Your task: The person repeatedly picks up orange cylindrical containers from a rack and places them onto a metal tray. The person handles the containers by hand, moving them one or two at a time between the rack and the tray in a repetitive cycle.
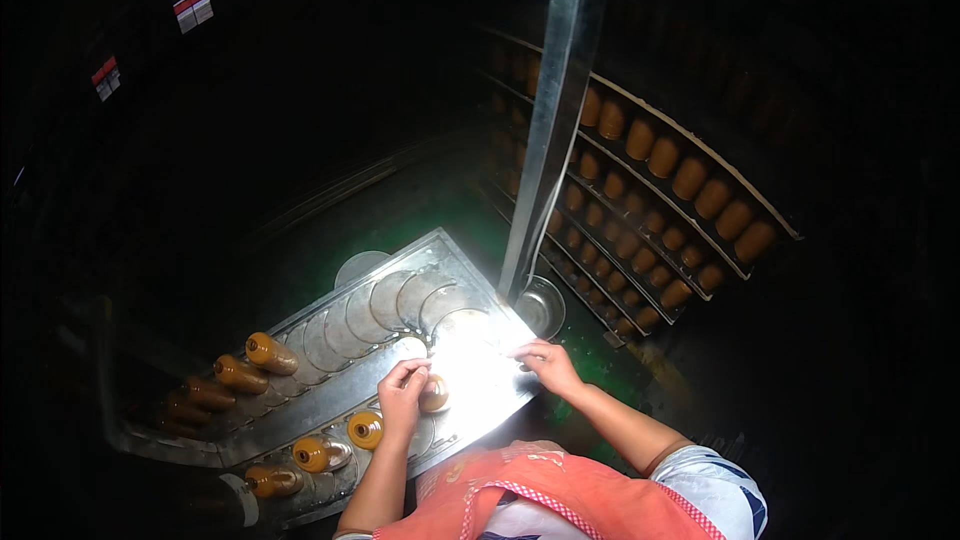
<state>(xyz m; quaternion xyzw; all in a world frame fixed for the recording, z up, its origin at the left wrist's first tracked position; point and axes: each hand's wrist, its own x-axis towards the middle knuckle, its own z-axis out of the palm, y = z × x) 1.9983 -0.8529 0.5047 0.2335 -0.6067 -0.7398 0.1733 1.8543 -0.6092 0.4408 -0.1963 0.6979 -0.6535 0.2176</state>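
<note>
At the frame's lower centre, a brown bottle (434,394) is partly hidden by the left hand (403,390), its long axis and direction unclear. Whether anything is pinched there or by the right hand (549,367) cannot be told.

Through my single head-worn fisheye, I look steeply down over the apron (575,493), with the left hand (404,383) and right hand (550,368) close below and the shelves (655,189) farther off, upper right.
</note>
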